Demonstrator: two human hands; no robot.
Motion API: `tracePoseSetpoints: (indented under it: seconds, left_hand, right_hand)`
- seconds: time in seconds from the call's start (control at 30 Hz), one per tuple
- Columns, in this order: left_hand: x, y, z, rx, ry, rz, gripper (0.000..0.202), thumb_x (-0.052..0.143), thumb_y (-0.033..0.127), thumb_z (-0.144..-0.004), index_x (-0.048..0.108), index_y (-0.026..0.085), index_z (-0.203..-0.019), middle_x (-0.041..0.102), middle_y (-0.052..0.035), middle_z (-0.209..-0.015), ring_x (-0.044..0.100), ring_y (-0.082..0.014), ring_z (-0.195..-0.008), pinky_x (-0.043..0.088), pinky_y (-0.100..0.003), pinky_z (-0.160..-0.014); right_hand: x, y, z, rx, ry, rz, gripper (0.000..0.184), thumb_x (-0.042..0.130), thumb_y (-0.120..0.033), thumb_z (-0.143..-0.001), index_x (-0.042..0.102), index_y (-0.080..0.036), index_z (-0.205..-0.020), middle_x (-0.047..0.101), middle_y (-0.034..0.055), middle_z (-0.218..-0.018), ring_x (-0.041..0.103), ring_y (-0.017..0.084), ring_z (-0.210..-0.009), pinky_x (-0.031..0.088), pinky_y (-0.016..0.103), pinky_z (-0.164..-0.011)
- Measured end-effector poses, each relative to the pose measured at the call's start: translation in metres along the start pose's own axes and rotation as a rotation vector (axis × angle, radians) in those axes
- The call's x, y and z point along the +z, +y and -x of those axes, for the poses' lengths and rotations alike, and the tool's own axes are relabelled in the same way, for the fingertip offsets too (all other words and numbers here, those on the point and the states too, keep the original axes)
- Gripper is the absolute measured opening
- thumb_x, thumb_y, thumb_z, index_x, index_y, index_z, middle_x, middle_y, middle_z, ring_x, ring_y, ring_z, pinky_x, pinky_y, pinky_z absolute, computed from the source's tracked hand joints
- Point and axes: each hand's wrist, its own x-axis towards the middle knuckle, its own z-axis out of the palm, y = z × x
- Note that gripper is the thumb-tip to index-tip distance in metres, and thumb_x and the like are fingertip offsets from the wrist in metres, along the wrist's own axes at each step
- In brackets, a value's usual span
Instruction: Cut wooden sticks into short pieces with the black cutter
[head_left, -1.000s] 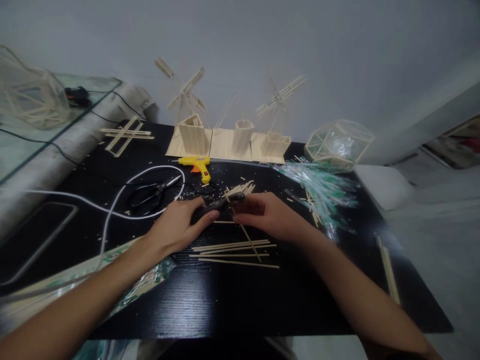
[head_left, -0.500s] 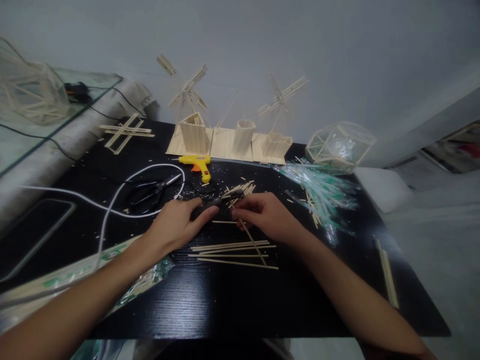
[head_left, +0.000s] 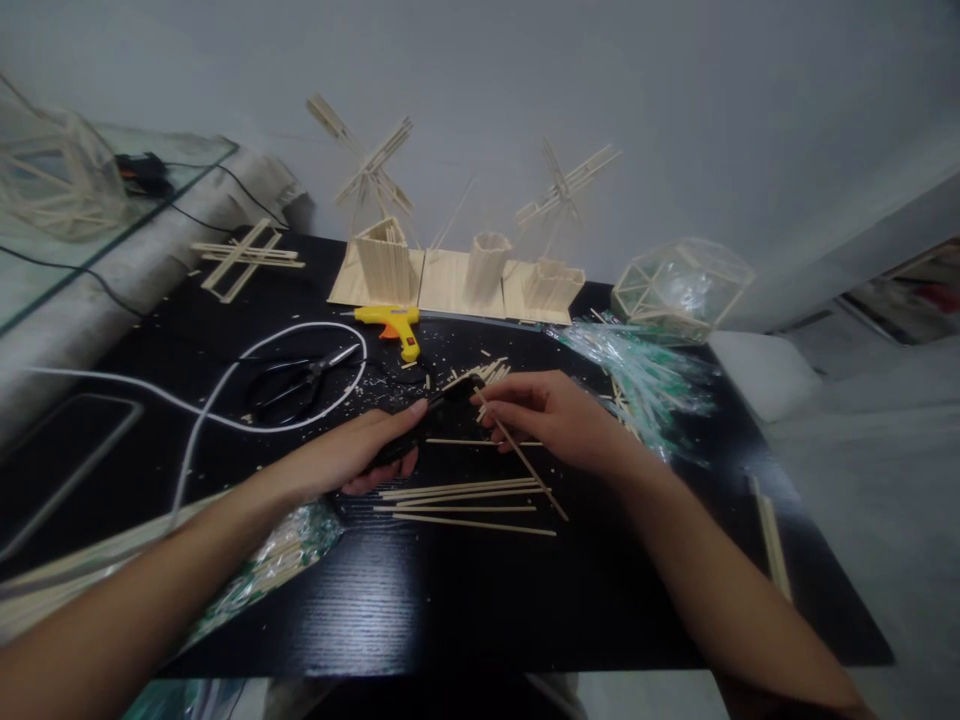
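Black cutters (head_left: 442, 402) sit in the left hand (head_left: 356, 458), fingers curled tight around the handles, over the middle of the dark table (head_left: 450, 610). The right hand (head_left: 559, 420) pinches a thin wooden stick (head_left: 529, 465) between thumb and fingertips, its top end at the cutters' tip. Loose sticks (head_left: 465, 505) lie just below.

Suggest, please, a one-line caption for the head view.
Left hand grips a dark plier-like tool; right hand holds a thin wooden stick at its tip.

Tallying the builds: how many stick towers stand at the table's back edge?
3, in a row on wooden bases: left tower, middle tower, and shorter right tower. None appears hidden.
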Motion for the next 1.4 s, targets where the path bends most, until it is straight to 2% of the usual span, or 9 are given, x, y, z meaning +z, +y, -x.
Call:
tracePoseSetpoints:
  seconds: [0.23,0.37,0.47,0.53,0.63,0.77,1.1,1.3,1.4]
  left_hand:
    - [0.002,0.001,0.001,0.193,0.077,0.262,0.069,0.034,0.072,-0.095,0.069,0.015,-0.077,0.044,0.001,-0.047,0.036,-0.009,-0.037,0.027,-0.021,-0.037]
    - [0.005,0.007,0.001,0.23,0.141,0.416,0.068,0.04,0.075,-0.091,0.066,0.014,-0.075,0.043,0.002,-0.048,0.036,-0.0082,-0.037,0.028,-0.02,-0.036]
    - [0.004,0.008,-0.001,0.248,0.183,0.483,0.069,0.043,0.078,-0.088,0.064,0.014,-0.07,0.041,0.0026,-0.048,0.034,-0.0075,-0.037,0.028,-0.02,-0.035]
    - [0.002,0.008,-0.003,0.261,0.212,0.51,0.069,0.044,0.078,-0.087,0.064,0.015,-0.07,0.041,0.0026,-0.048,0.034,-0.0075,-0.038,0.029,-0.02,-0.036]
    - [0.001,0.006,-0.005,0.265,0.243,0.532,0.069,0.042,0.078,-0.088,0.064,0.015,-0.071,0.041,0.0025,-0.048,0.034,-0.0081,-0.038,0.03,-0.02,-0.036]
    - [0.002,0.006,-0.006,0.257,0.252,0.537,0.068,0.041,0.077,-0.089,0.063,0.015,-0.07,0.041,0.0021,-0.047,0.034,-0.0086,-0.039,0.03,-0.02,-0.036]
    - [0.005,0.005,-0.006,0.258,0.253,0.546,0.067,0.044,0.076,-0.089,0.065,0.014,-0.073,0.043,0.0016,-0.049,0.037,-0.009,-0.041,0.031,-0.021,-0.038]
    - [0.005,0.006,-0.006,0.248,0.254,0.558,0.065,0.044,0.074,-0.089,0.066,0.014,-0.073,0.043,0.0012,-0.049,0.037,-0.0094,-0.041,0.032,-0.021,-0.038]
    - [0.004,0.007,-0.005,0.247,0.255,0.577,0.062,0.04,0.066,-0.092,0.067,0.014,-0.075,0.045,-0.0001,-0.05,0.038,-0.0108,-0.043,0.033,-0.023,-0.039]
  right_hand:
    - [-0.01,-0.007,0.004,-0.118,0.074,0.131,0.03,0.067,-0.024,-0.091,0.068,-0.02,-0.122,0.074,0.0011,-0.081,0.071,0.014,-0.069,0.061,0.029,-0.068]
    - [-0.015,-0.006,0.003,-0.19,0.194,0.316,0.016,0.074,-0.026,-0.086,0.075,-0.02,-0.1,0.077,0.0031,-0.086,0.071,0.017,-0.072,0.059,0.032,-0.071]
    - [-0.009,0.001,-0.002,-0.237,0.253,0.486,0.005,0.079,-0.024,-0.083,0.076,-0.019,-0.084,0.078,0.0039,-0.087,0.071,0.019,-0.079,0.055,0.033,-0.077]
    - [-0.001,0.009,-0.007,-0.254,0.231,0.594,0.002,0.079,-0.018,-0.084,0.076,-0.019,-0.084,0.077,0.0033,-0.086,0.07,0.018,-0.081,0.051,0.031,-0.079]
    - [0.016,0.022,-0.014,-0.278,0.121,0.728,0.006,0.075,-0.011,-0.087,0.076,-0.017,-0.086,0.076,0.0043,-0.087,0.068,0.017,-0.083,0.048,0.029,-0.08]
    - [0.033,0.036,-0.019,-0.31,0.015,0.811,0.007,0.07,-0.011,-0.092,0.076,-0.014,-0.09,0.073,0.0066,-0.091,0.066,0.017,-0.086,0.047,0.028,-0.082]
    - [0.046,0.052,-0.023,-0.329,0.048,0.958,0.01,0.066,-0.017,-0.096,0.075,-0.014,-0.095,0.07,0.0079,-0.093,0.064,0.019,-0.091,0.046,0.03,-0.085]
    - [0.043,0.039,-0.016,-0.343,0.071,0.949,0.005,0.072,-0.019,-0.092,0.073,-0.014,-0.095,0.071,0.0087,-0.096,0.064,0.021,-0.095,0.046,0.031,-0.087]
    - [0.04,0.023,-0.006,-0.292,-0.063,0.905,0.005,0.074,-0.016,-0.09,0.072,-0.015,-0.094,0.07,0.007,-0.096,0.065,0.019,-0.089,0.047,0.029,-0.083]
